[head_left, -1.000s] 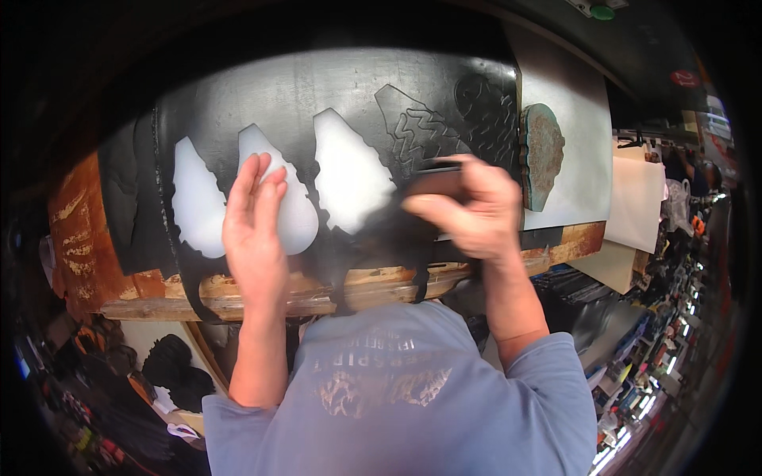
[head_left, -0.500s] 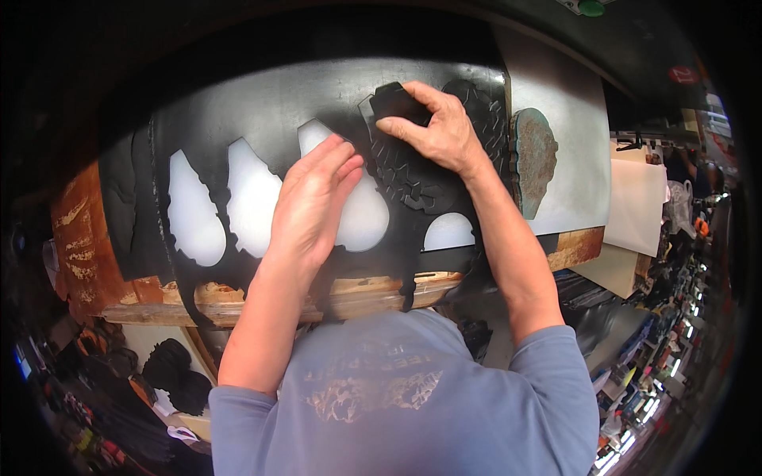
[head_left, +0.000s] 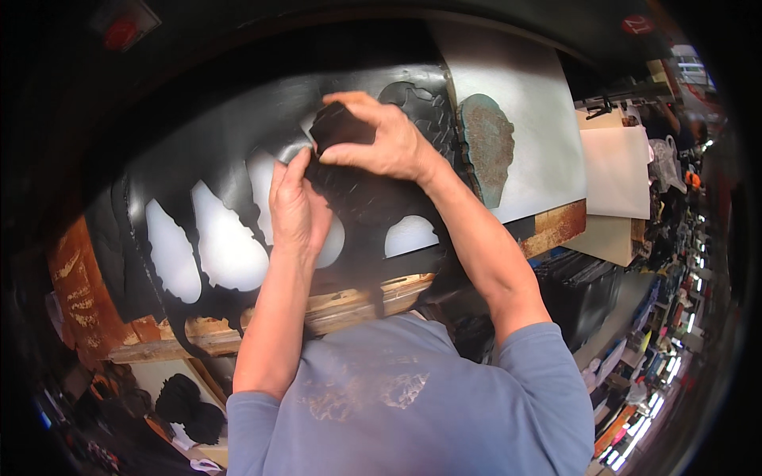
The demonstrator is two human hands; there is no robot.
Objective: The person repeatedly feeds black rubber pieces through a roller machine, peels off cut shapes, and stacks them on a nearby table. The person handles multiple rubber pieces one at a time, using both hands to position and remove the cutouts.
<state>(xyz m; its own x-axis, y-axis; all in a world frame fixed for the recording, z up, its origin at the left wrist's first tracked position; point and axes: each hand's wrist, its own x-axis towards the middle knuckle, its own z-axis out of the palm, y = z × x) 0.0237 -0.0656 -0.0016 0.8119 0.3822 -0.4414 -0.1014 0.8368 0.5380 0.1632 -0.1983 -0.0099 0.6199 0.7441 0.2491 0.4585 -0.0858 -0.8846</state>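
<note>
**What I'm wearing**

I have on a blue-grey long-sleeved shirt (head_left: 413,397), soft cotton by the look of it, with a pale, worn print cracked across the chest. Both sleeves are pushed up to about the elbows, bunching in loose folds there, so my forearms are bare. My left hand (head_left: 298,210) and right hand (head_left: 381,143) are bare too: no gloves, watch or rings that I can see.

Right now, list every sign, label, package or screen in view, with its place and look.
Red sign: top left, above the bench, round red mark on a dark plate.
Red sign: top right, small and roundish.
Goods on shelves: lower right, many-coloured, too small to tell apart.
No screens seen.
</note>
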